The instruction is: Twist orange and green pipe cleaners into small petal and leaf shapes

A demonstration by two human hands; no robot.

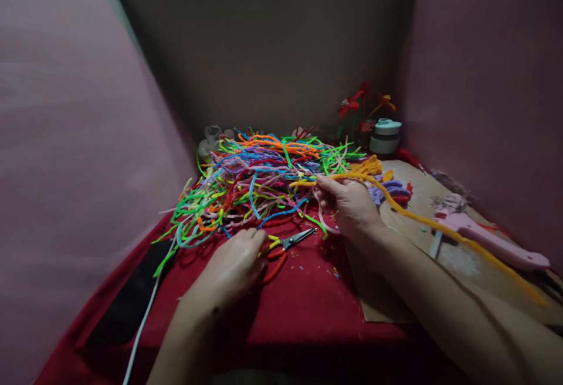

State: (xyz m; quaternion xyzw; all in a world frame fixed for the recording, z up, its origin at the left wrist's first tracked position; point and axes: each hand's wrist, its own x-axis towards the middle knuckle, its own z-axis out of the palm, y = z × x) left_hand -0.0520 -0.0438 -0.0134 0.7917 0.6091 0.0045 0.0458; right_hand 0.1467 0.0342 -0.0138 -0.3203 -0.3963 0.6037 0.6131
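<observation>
My right hand point(352, 203) pinches a long yellow-orange pipe cleaner point(404, 210). Its short end points left over the heap, while the long end trails right above my forearm. Lower and to the left, my left hand point(244, 256) is closed at the yellow handle of a small pair of scissors point(288, 243). The blades point right, and the red handle loop shows beside my fingers; my fingertips are partly hidden. In front of both hands lies a tangled heap of many-coloured pipe cleaners point(246, 180).
A pink glue gun point(497, 235) lies on a cardboard sheet point(382, 297) at right. Behind it are bundled purple pieces point(391, 188), a pale green lidded jar point(386, 136) and red flowers point(349, 105). A black flat object point(127, 303) and white cable point(143, 326) lie left on red cloth point(316, 314).
</observation>
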